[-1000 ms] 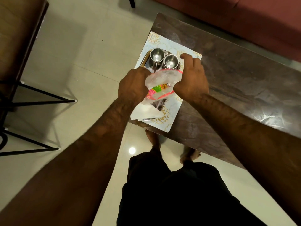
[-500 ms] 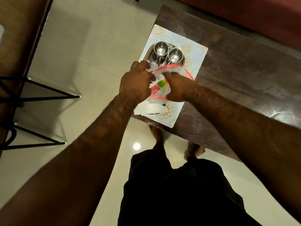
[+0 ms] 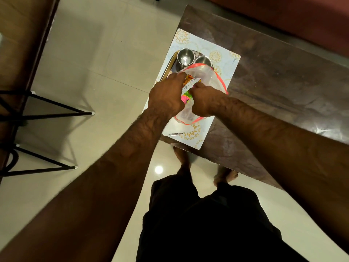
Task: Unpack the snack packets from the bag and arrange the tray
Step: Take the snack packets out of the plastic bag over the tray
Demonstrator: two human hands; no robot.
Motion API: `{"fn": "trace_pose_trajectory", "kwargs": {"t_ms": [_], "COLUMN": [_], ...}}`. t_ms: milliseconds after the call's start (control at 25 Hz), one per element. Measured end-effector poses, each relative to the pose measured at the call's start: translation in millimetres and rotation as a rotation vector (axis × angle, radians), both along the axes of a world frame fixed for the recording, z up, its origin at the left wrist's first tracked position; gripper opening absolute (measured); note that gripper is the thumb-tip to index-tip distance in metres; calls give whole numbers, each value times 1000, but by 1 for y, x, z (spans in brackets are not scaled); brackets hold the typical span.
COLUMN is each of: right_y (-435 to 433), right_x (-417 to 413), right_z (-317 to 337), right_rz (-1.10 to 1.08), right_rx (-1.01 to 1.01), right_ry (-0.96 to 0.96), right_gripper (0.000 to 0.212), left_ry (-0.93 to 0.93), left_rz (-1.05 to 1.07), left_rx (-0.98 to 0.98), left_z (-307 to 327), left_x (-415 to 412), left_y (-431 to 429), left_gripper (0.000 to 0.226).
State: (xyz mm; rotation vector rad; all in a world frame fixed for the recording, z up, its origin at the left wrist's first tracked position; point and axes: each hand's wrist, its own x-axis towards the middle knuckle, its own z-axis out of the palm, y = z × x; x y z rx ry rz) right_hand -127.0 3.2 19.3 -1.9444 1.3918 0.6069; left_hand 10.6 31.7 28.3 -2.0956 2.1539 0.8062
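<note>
Packets (image 3: 188,86) inside bag (image 3: 209,76), btw both hands, long axis pointed away twd cups (image 3: 186,56) | bag rim gripped by left hand (image 3: 166,95) | one packet pinched by right hand (image 3: 204,101), prob pulled up n out next | bag sat over tray (image 3: 171,64)

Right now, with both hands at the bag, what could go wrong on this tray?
1. The bag hangs right beside the steel cups on the tray. Pulling the snack packet out could drag the plastic against them and tip one.
2. The placemat lies at the edge of the table. A hard tug by the left hand or right hand might slide everything toward that edge.
</note>
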Motion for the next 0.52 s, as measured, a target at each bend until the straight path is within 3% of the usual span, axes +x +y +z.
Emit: {"fn": "trace_pose_trajectory", "kwargs": {"t_ms": [80,240,400,520], "right_y": [0,-12,-24,-19], "right_x": [6,27,42,46], "right_z": [-1,-22,-45,-55], "right_rz": [1,-102,-142,-254], "right_rx": [-14,-42,158,25], "right_ry": [-38,-18,81,67], "right_gripper": [65,76,67,62], "left_ry": [49,73,94,99], "left_rz": [-3,59,67,77], "left_rx": [19,9,32,65], "left_z": [3,0,-2,-4], "left_x": [0,2,1,5], "left_y": [0,-4,-4,-2], "left_gripper": [77,79,78,76]}}
